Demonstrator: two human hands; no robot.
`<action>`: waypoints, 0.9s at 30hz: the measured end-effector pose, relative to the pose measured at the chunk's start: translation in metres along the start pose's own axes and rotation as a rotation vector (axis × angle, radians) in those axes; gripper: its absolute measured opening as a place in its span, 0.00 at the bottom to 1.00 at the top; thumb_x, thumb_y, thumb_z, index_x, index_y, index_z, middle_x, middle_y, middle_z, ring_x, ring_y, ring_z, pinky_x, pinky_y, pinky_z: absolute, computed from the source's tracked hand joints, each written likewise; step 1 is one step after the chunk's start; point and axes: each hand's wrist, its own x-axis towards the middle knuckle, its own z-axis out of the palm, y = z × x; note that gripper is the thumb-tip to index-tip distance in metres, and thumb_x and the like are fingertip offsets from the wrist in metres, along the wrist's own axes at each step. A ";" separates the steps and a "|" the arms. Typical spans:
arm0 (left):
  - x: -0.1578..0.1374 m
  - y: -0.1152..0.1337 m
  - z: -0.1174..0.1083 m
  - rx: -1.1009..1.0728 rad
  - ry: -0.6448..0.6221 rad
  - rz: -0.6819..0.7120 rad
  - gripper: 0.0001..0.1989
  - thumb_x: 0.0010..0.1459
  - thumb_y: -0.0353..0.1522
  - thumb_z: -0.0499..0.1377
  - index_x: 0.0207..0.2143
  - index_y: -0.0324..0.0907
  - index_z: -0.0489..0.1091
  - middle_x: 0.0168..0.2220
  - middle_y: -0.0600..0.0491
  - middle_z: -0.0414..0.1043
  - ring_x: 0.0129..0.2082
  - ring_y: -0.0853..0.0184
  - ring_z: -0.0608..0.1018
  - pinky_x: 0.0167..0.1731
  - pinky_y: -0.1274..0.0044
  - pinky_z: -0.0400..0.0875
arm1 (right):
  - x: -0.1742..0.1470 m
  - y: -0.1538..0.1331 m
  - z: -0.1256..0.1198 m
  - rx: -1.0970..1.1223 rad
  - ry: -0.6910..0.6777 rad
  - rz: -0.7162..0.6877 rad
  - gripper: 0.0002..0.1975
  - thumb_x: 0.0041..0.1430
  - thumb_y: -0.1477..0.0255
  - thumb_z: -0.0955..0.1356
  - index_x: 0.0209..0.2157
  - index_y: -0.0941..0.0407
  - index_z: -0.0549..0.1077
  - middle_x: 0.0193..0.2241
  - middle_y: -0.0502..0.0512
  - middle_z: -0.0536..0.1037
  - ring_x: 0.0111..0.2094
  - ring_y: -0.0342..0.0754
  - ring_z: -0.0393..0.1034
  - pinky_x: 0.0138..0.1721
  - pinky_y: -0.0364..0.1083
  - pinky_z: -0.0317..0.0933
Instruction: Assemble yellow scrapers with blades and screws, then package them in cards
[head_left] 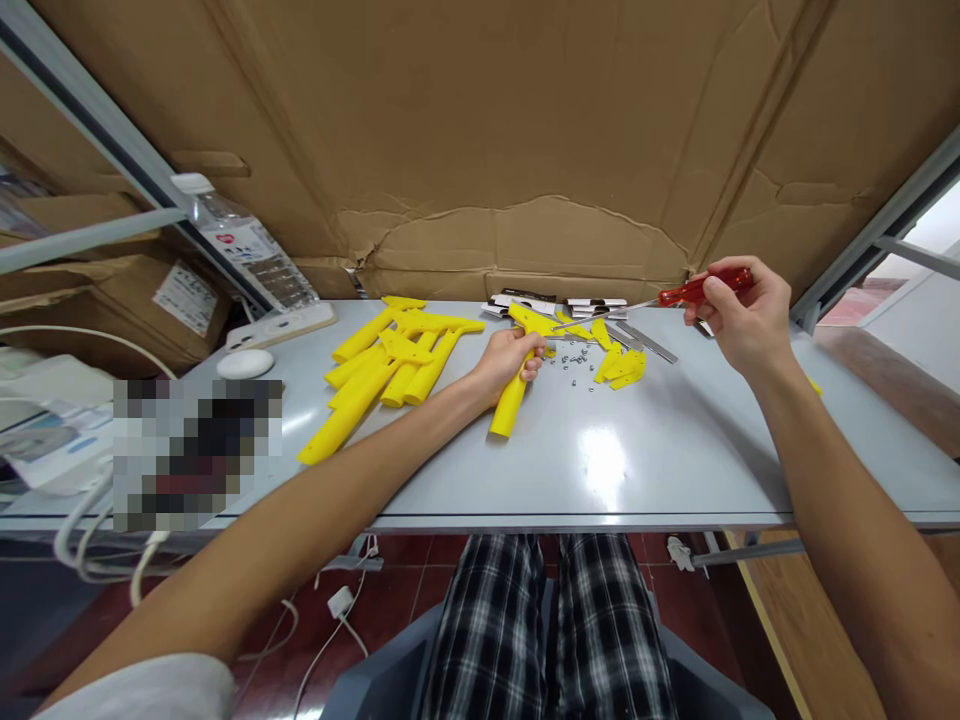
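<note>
My left hand [510,368] is wrapped around the grip of a yellow plastic scraper handle [508,410], whose wide head points away from me. My right hand [750,315] holds a red-handled screwdriver [694,290] in its fingers. The thin shaft slants left and down, its tip at the scraper head; whether it sits in a screw I cannot tell. Small loose screws [576,357] lie scattered just right of the left hand. Beyond them are flat yellow plastic pieces [626,370] and thin metal blades [649,342]. Several more yellow scraper handles [356,405] are piled on the left.
Small black-and-white packets [596,307] lie at the back, against a cardboard wall [525,130]. To the left are a plastic bottle [251,245], a phone [283,326], a round white case [244,364] and cables. Metal shelf posts flank the grey table [675,460].
</note>
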 end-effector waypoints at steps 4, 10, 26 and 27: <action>0.001 -0.002 0.001 0.033 0.007 0.005 0.10 0.54 0.20 0.62 0.26 0.39 0.65 0.23 0.57 0.66 0.16 0.79 0.63 0.12 0.84 0.52 | -0.005 -0.006 0.005 -0.142 0.014 -0.138 0.19 0.54 0.60 0.79 0.41 0.55 0.74 0.32 0.52 0.81 0.22 0.44 0.75 0.25 0.46 0.72; 0.003 -0.003 0.001 0.009 0.024 0.008 0.11 0.54 0.20 0.61 0.26 0.39 0.64 0.23 0.57 0.66 0.16 0.79 0.63 0.12 0.85 0.53 | 0.001 -0.024 0.023 -0.352 -0.027 -0.324 0.15 0.54 0.73 0.76 0.43 0.53 0.73 0.30 0.48 0.78 0.22 0.42 0.75 0.23 0.41 0.69; 0.009 -0.003 -0.004 -0.103 0.021 -0.045 0.11 0.54 0.19 0.62 0.27 0.39 0.64 0.24 0.57 0.65 0.16 0.81 0.61 0.12 0.87 0.51 | 0.062 -0.114 0.111 -0.742 -0.416 -0.282 0.19 0.53 0.86 0.74 0.45 0.53 0.75 0.33 0.48 0.80 0.29 0.42 0.77 0.24 0.39 0.65; 0.009 -0.003 -0.004 -0.107 0.019 -0.050 0.11 0.55 0.19 0.62 0.27 0.39 0.64 0.24 0.57 0.65 0.16 0.80 0.62 0.12 0.87 0.51 | 0.061 -0.117 0.111 -0.782 -0.412 -0.290 0.20 0.53 0.85 0.76 0.44 0.53 0.76 0.32 0.47 0.80 0.29 0.41 0.76 0.24 0.39 0.64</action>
